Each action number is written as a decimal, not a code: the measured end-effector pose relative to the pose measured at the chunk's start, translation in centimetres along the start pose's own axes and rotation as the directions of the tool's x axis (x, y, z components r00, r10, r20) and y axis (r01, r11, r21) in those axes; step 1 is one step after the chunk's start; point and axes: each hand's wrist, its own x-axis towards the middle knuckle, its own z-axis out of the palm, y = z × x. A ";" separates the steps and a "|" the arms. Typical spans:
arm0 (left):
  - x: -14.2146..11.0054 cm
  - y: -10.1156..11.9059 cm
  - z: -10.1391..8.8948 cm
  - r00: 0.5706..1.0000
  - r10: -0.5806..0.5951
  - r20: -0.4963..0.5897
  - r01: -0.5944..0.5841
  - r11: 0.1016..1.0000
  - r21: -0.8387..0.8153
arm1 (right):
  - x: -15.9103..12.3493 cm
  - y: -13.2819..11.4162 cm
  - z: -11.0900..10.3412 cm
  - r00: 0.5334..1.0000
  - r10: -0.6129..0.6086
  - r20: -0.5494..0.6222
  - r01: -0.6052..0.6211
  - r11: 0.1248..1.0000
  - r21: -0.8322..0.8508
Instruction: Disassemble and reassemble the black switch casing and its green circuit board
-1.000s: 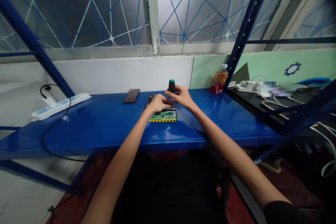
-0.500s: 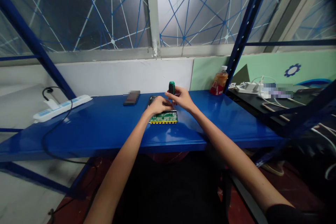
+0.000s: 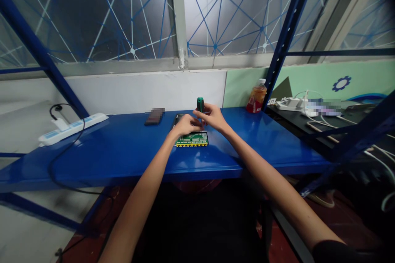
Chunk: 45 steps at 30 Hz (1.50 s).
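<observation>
1. The right hand (image 3: 213, 117) is holding a screwdriver (image 3: 200, 104) with a green and black handle. The fingers are closing around it, and the handle is sticking up above them.
2. The screwdriver is standing almost straight up, with its thin end pointing down at the green circuit board (image 3: 191, 140).
3. The left hand (image 3: 185, 125) is bending over the back part of the board, with its fingertips sitting close to the thin end of the screwdriver. The fingers are hiding each other, so I cannot tell if they are pinching anything.
4. The circuit board is lying flat on the blue tabletop (image 3: 123, 148), in the middle, in front of the person. A row of yellow ports (image 3: 191, 145) is running along its near edge.
5. A black part (image 3: 177, 118) is peeking out behind the left hand.
6. A flat dark thing (image 3: 154, 116) is lying near the back of the tabletop, to the left of the hands.
7. A white power strip (image 3: 74, 129) is resting at the left end, and a black cord (image 3: 58, 170) is hanging over the front edge.
8. A bottle (image 3: 256, 97) with a white cap and a red label is standing at the back right, near a blue post (image 3: 282, 45).
</observation>
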 end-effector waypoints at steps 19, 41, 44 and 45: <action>0.2 -0.6 -0.2 0.996 0.023 0.090 -0.028 0.999 0.045 | 0.1 0.1 -0.3 0.997 0.015 -0.074 -0.011 0.998 0.059; -0.3 -0.7 -1.3 0.994 -0.081 -0.077 0.077 0.995 -0.066 | -0.2 -0.9 -0.6 0.964 -0.020 -0.264 0.021 1.000 0.000; -1.0 -0.1 -2.4 0.983 -0.113 0.145 0.126 0.988 -0.084 | -0.6 -1.6 0.2 0.983 0.001 -0.185 0.009 0.999 0.054; -1.3 0.2 -2.8 0.976 -0.106 0.189 0.123 0.989 -0.079 | -0.8 -1.8 0.4 0.987 0.010 -0.161 0.000 0.998 0.061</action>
